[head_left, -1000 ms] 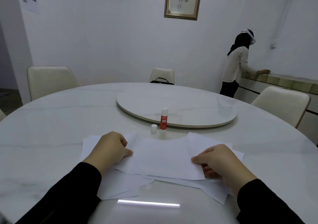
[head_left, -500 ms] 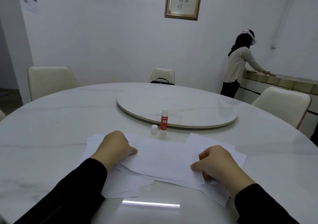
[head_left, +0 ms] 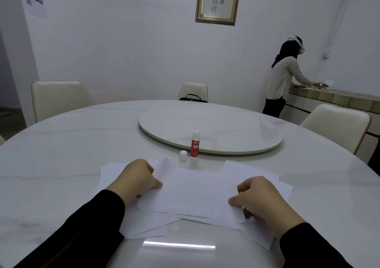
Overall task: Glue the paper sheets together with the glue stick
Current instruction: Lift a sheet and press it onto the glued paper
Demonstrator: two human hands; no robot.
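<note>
Red label (head_left: pixel 195 148) reads "GLUE STICK", cap (head_left: pixel 183 156) beside

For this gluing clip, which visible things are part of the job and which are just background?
Part of the job:
- top paper sheet, held at its ends by the left hand and right hand
- loose sheets underneath
- glue stick, standing uncapped
- its cap beside it

Just background:
- turntable
- black bag on far chair
- framed picture
- person at counter

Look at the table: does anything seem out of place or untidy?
The glue stick stands uncapped, its cap beside it, so it may dry. The paper sheets lie fanned askew, not squared.
</note>
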